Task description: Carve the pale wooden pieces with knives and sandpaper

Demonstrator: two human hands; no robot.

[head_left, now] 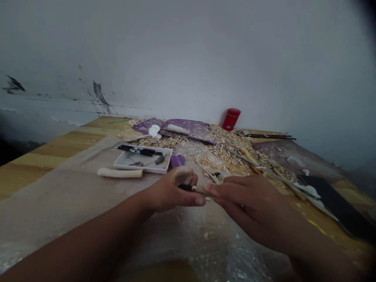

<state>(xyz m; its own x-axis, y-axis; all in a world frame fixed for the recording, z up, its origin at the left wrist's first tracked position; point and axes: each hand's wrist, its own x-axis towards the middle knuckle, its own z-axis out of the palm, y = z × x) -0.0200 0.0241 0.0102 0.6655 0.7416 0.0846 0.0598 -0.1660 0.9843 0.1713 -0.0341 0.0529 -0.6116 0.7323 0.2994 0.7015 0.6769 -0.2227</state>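
While both hands worked just right of the shallow white rectangular tray (157,170), on the near side, the left hand (169,194) was clenched round a pale, rounded, seemingly hollow wooden piece (182,174), thumb reaching toward the right hand. The right hand (252,207) grasped the light wooden handle (201,190) of a slim tool with a bright collar and black end (186,187). That black end sat at the wooden piece; couldn't tell if it was touching, fingers hid too much.

Handling, my read: wooden piece light, stiff, dry, not very slippery. Rim looked thin, so probably the fragile bit; best held round the outer wall, low, clear of the black end. Tool likely light too; take it by the wooden handle only.

Round the tray: slim black pen-like tools (139,150) lay across it, a smooth cream-coloured wooden rod (120,172) lay along its near side, a small purple block (177,160) stood at its right end. Heaped curled wood shavings (229,152) spread behind and right of it, a red cylindrical container (231,118) beyond those. Cloudy plastic sheeting (73,192) ran under the tray.
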